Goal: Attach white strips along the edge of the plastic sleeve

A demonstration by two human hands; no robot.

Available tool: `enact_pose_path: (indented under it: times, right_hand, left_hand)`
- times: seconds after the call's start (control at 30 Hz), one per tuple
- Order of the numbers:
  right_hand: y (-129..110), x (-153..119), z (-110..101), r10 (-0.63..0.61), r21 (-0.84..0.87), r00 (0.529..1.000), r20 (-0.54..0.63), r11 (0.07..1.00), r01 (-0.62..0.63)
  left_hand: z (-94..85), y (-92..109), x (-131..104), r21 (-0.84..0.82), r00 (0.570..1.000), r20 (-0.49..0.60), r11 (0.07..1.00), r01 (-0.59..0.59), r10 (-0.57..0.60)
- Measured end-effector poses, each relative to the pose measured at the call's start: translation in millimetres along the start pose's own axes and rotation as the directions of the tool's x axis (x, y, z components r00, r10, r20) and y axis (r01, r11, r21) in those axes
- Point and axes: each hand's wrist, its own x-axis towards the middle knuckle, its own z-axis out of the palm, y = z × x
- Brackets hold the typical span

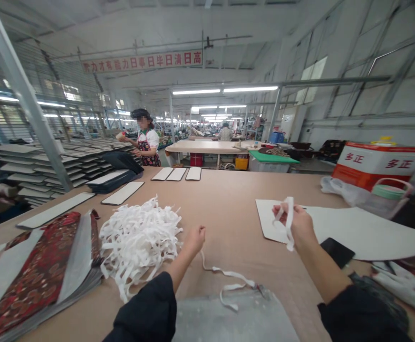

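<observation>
Nearest, at the bottom edge and to the right of the pile (141, 240) of white strips, a greyish sheet (228, 318) lies on the brown table (225, 194). A loose strip (234, 274) trails onto it. To the left of the pile is patterned cloth (46, 266), dark red, with pale layers beside it.

Just right of the pile, the left hand (194, 241) is above the table, its fingers curled closed; the loose strip runs up to it, though I cannot tell whether the fingers pinch its end. Well to the right of the pile, the right hand (294, 221) is raised, gripping a white band (290, 223) that hangs from its fingers.

Beyond that wrist lie a flat black object (337, 251) and a big pale panel (371, 232). Behind the pile, narrow white boards (123, 193) rest on the table, some of them along its far edge. Far right of the pile stand a green-lidded tub (387, 197) and a red-and-white box (378, 164).

Farther back, beyond the pile and leftward, are stacked boards (43, 171) and a person (146, 140) in an apron; a second table (207, 146) stands behind and rightward.
</observation>
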Motion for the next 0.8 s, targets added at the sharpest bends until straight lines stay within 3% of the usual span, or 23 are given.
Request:
enact_pose_path:
  times: [0.07, 0.13, 0.2, 0.27, 0.33, 0.4, 0.47, 0.57, 0.63, 0.73, 0.77, 0.8]
  right_hand:
    - [5, -13, 0, -0.029, -0.276, 0.987, 0.157, 0.959, 0.072]
    - [13, -38, 8, -0.073, -0.504, 0.917, 0.392, 0.817, 0.280]
    - [19, -66, 18, -0.106, -0.575, 0.803, 0.587, 0.644, 0.505]
    - [21, -87, 26, -0.113, -0.570, 0.708, 0.697, 0.511, 0.643]
    - [19, -97, 26, -0.080, -0.579, 0.669, 0.739, 0.433, 0.691]
    - [16, -98, 22, -0.006, -0.612, 0.676, 0.737, 0.420, 0.670]
    - [16, -98, 15, 0.113, -0.636, 0.676, 0.728, 0.479, 0.605]
    - [28, -112, 2, 0.323, -0.659, 0.618, 0.716, 0.604, 0.448]
    - [44, -131, -7, 0.503, -0.696, 0.510, 0.698, 0.645, 0.316]
    - [72, -158, -16, 0.743, -0.765, 0.184, 0.644, 0.632, 0.125]
    - [82, -161, -17, 0.776, -0.783, 0.104, 0.622, 0.617, 0.078]
    - [90, -161, -16, 0.784, -0.790, 0.092, 0.613, 0.611, 0.051]
  left_hand:
    - [-0.7, 17, -3, -0.078, 0.999, -0.003, 0.996, -0.043, 0.043]
    - [8.8, 37, -15, -0.162, 0.994, 0.023, 0.982, -0.098, 0.103]
    - [20.6, 54, -34, -0.311, 0.984, 0.070, 0.941, -0.134, 0.163]
    - [26.1, 62, -54, -0.513, 0.967, 0.160, 0.854, -0.088, 0.196]
    - [20.1, 59, -73, -0.584, 0.957, 0.244, 0.812, 0.014, 0.159]
    - [3.0, 47, -89, -0.540, 0.956, 0.284, 0.836, 0.097, 0.072]
    - [-20.3, 31, -103, -0.487, 0.957, 0.289, 0.860, 0.152, -0.005]
    - [-52.4, 4, -125, -0.436, 0.961, 0.236, 0.868, 0.239, -0.146]
    - [-65.7, -13, -139, -0.428, 0.955, 0.195, 0.857, 0.287, -0.223]
    - [-73.8, -35, -156, -0.345, 0.945, 0.157, 0.881, 0.325, -0.288]
    - [-74.6, -41, -160, -0.307, 0.942, 0.145, 0.891, 0.334, -0.304]
    - [-75.0, -46, -164, -0.281, 0.939, 0.128, 0.896, 0.344, -0.320]
